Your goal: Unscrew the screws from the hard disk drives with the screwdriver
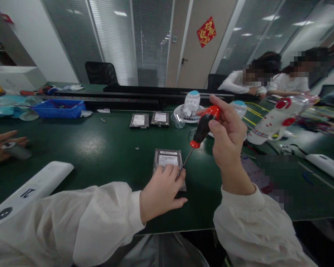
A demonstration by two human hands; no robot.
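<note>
A silver hard drive (168, 157) with a white label lies on the green table in front of me. My left hand (165, 187) lies over its near part, fingers spread on the top and thumb stretched out beyond the drive's edge. My right hand (228, 133) is closed around the black and red handle of a screwdriver (202, 128). The shaft slants down to the drive's right edge, close to my left fingertips. Whether the tip sits in a screw cannot be made out. A few small screws (137, 148) lie left of the drive.
Two more hard drives (139, 120) (160, 118) lie farther back. White fans (192, 102) and a red-and-white bottle (269, 120) stand behind my right hand. A blue bin (59, 108) and a white device (30, 191) are left. Another person's hand (2, 148) is at the left edge; two people sit back right.
</note>
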